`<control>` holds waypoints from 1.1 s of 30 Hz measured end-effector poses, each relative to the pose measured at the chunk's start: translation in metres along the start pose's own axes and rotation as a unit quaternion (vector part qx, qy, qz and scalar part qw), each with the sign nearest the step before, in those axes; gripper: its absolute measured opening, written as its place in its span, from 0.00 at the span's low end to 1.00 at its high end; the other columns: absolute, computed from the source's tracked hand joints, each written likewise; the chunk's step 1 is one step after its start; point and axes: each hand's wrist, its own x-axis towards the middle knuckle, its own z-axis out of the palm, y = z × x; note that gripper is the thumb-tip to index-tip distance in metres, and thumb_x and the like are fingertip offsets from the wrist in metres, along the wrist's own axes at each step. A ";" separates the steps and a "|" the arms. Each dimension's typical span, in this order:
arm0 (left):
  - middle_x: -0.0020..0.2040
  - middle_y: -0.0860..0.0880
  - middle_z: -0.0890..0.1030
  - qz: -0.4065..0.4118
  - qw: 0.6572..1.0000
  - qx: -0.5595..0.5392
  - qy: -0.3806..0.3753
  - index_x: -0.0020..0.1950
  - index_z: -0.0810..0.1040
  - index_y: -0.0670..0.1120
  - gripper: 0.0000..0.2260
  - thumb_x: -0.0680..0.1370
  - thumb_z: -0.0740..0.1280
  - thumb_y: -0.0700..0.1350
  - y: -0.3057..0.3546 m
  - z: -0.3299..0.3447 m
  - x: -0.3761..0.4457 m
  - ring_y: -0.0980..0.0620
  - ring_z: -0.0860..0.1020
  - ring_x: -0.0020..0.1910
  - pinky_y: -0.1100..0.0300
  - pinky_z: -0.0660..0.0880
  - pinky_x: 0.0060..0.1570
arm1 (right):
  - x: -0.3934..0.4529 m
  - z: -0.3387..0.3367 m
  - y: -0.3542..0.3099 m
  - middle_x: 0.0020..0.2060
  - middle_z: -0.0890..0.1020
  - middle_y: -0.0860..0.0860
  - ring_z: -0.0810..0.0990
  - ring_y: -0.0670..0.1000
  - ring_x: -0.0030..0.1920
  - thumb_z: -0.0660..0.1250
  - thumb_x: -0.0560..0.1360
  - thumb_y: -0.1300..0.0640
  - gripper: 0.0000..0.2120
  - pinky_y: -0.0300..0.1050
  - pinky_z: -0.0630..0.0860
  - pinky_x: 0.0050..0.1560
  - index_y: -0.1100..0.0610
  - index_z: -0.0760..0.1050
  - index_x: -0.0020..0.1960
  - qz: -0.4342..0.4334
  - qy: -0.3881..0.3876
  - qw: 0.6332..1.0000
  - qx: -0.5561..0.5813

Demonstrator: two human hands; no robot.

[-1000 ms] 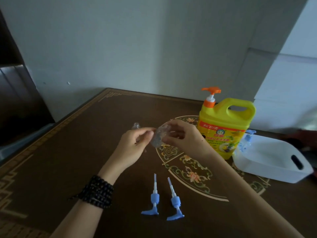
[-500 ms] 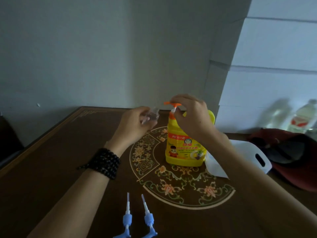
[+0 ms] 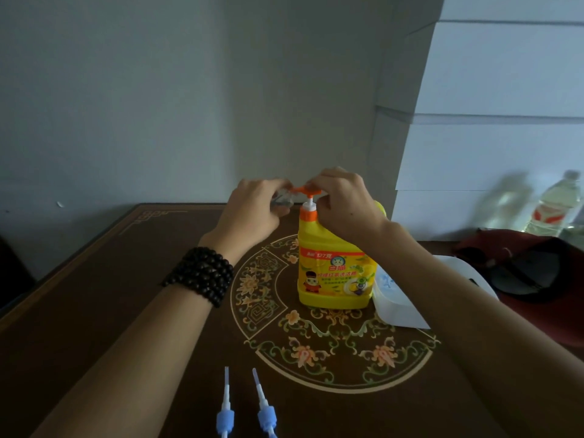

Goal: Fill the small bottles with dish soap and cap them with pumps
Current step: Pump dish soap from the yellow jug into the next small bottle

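A yellow dish soap jug (image 3: 335,267) with an orange pump head (image 3: 308,191) stands on the table's round ornament. My right hand (image 3: 344,203) rests on top of the pump head, fingers curled over it. My left hand (image 3: 252,210) holds a small clear bottle (image 3: 282,199) under the pump's spout; most of the bottle is hidden by my fingers. Two blue pumps (image 3: 225,418) (image 3: 267,415) with white tubes lie side by side at the near table edge.
A white plastic bin (image 3: 398,308) with blue pieces inside stands right of the jug, partly behind my right forearm. A dark red cap (image 3: 534,273) lies at far right, with clear plastic bottles (image 3: 556,203) behind it. The wall is close behind the table.
Both hands moved from mid-table up to the jug. The small bottle passed into my left hand alone and came under the spout; my right hand settled on the pump head.
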 end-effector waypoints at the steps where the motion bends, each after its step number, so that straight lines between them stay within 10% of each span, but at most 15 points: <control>1: 0.49 0.46 0.87 0.005 1.000 -0.002 0.002 0.59 0.84 0.47 0.14 0.74 0.75 0.39 -0.001 0.001 -0.002 0.45 0.84 0.48 0.50 0.81 0.49 | 0.000 0.003 0.000 0.43 0.85 0.58 0.81 0.60 0.46 0.60 0.65 0.70 0.16 0.55 0.79 0.47 0.64 0.83 0.46 0.007 0.003 1.000 0.001; 33: 0.46 0.47 0.86 0.027 0.999 0.003 0.047 0.57 0.84 0.49 0.12 0.75 0.74 0.38 0.004 0.005 -0.006 0.45 0.84 0.46 0.50 0.80 0.43 | 0.001 -0.001 0.006 0.44 0.86 0.58 0.83 0.59 0.45 0.65 0.66 0.73 0.16 0.48 0.80 0.47 0.63 0.84 0.49 -0.017 0.008 1.000 0.006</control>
